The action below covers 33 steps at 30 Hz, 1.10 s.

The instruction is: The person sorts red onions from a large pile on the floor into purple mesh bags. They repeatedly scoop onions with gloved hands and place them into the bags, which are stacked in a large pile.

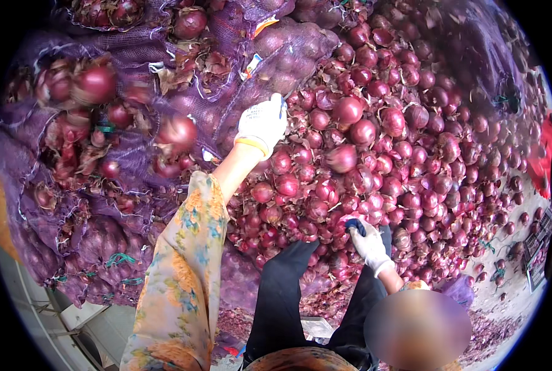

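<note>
My left hand [262,123], in a white glove with a yellow cuff, is closed at the border between purple mesh sacks and a heap of red onions [392,185]. A thin, dark pointed tool [288,94] sticks out past its fingers; most of it is hidden. My right hand [370,244], in a white glove with dark blue fingers, reaches onto the onions by my right leg. Its fingers are curled, and whether they hold an onion is not visible. Several onions are blurred, among them one onion [342,158] between my hands.
Filled purple mesh sacks [290,60] lie above, and opened ones [137,162] spill onions at the left. Another purple mesh [484,60] is at the upper right. Loose onions surround my legs [278,297]. Black crates [538,241] stand at the right edge, near something red [542,157].
</note>
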Tool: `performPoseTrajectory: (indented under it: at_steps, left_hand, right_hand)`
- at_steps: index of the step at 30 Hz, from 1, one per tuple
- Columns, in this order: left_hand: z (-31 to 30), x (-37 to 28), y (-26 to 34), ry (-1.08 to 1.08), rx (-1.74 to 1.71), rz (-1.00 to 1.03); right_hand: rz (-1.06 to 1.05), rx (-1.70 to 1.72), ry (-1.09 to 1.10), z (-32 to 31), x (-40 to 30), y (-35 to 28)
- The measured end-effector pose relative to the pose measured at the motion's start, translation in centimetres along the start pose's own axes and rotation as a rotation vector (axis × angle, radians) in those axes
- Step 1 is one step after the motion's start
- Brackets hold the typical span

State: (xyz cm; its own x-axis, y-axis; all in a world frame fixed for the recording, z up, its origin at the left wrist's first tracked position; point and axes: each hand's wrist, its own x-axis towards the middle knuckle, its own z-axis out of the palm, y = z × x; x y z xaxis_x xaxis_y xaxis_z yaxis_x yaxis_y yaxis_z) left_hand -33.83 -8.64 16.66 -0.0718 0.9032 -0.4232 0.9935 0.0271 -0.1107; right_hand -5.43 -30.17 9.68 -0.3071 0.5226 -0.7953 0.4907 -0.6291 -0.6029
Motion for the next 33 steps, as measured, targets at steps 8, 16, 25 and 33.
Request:
performPoseTrajectory:
  at_steps: [8, 16, 25, 33]
  left_hand:
    - [-0.8, 3.0, -2.4, 0.071, 0.07, -0.033]
    - [-0.5, 2.7, 4.6, 0.009, -0.032, 0.298]
    - [-3.7, 0.6, 6.6, 0.046, -0.225, 0.27]
    - [-1.0, 2.9, -5.1, 0.096, 0.079, -0.226]
  right_hand:
    - [-0.02, 0.056, 0.041, 1.2, 0.7, 1.1]
    - [-0.014, 0.045, 0.016, 1.1, 0.6, -0.5]
    - [-0.024, 0.021, 0.044, 0.6, 0.5, 0.1]
    - [-0.044, 0.002, 0.03, 1.2, 1.2, 0.5]
